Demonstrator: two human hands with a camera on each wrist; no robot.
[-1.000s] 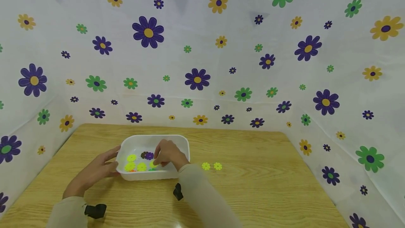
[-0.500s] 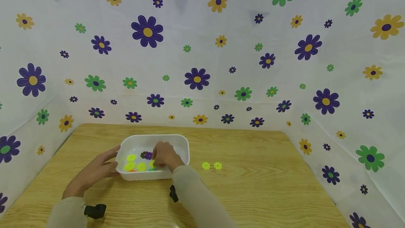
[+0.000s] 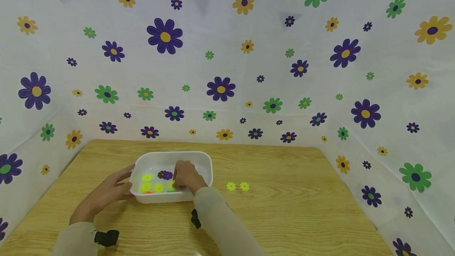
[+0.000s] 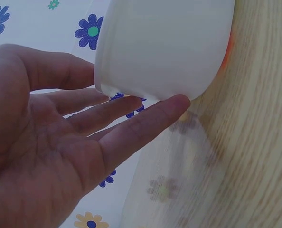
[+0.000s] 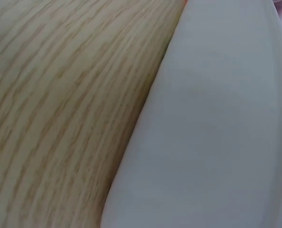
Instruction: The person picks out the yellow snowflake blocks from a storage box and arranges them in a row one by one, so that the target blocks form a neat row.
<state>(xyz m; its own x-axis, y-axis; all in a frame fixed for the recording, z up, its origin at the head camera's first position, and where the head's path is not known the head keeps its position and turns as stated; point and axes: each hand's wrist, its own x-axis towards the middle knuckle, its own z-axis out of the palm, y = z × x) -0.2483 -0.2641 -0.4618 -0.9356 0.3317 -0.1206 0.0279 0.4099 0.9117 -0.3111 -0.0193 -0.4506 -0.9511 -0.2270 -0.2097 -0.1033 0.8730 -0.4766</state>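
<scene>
A white plastic tray [image 3: 167,197] stands on the wooden table, holding several yellow flower-shaped snowflake discs [image 3: 158,187], a dark brown disc [image 3: 161,174] and a purple disc [image 3: 168,175]. Bits of orange and green show low inside it. My left hand [image 3: 106,189] lies spread against the tray's left end; in the left wrist view, nearly straight fingers [image 4: 145,128] touch its outer wall. Inside the tray, my right hand [image 3: 187,176] is curled with its fingertips at a yellow snowflake disc [image 3: 171,185]. That grip is partly hidden; the right wrist view shows only the tray's outer wall and wood.
Two yellow snowflake discs [image 3: 231,186] lie side by side on the table [image 3: 284,208], right of the tray. White cloth [image 3: 270,42] printed with flowers hangs behind the table and along both sides. Dark wrist mounts [image 3: 107,238] sit at both sleeves.
My right hand has dipped slightly lower in the tray, and its forearm has shifted a little left. The left hand and the tray stay in place.
</scene>
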